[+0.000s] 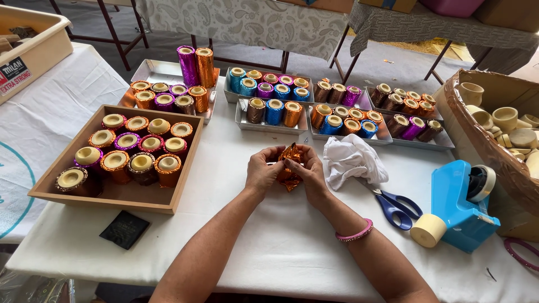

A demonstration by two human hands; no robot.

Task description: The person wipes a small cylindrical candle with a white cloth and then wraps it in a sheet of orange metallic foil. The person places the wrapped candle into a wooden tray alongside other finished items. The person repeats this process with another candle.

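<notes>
**Foil wrap in progress at table centre**

I see a white-clothed table (281,247) filling the view, no robot, just two bare hands. Upper right, a brown basket (466,120) of plain cream cups. Left, a wooden tray (185,168) of finished foil-wrapped cups in orange, purple and red, tops showing cream. Along the back, metal trays (247,120) with more wrapped cups in blue, orange and purple. Right, a blue tape dispenser (457,210) with a cream roll (428,230) beside it, then a crumpled white cloth (352,160), blue-handled scissors (396,206), and a small black card (124,229) near the front left.

The piece in hand: orange foil (290,168), held just above the table centre, between both hands. Left hand (262,171) fingers curled, pinching the foil's left edge. Right hand (310,177), pink bangle on its wrist, fingers bent in, pinching the right edge and top. Whether a cup sits inside the foil, I can't tell; it's hidden.

My read: the wrapping step is midway, foil being folded and pressed. The next move calls for tight, even creasing without tearing the thin foil.
</notes>
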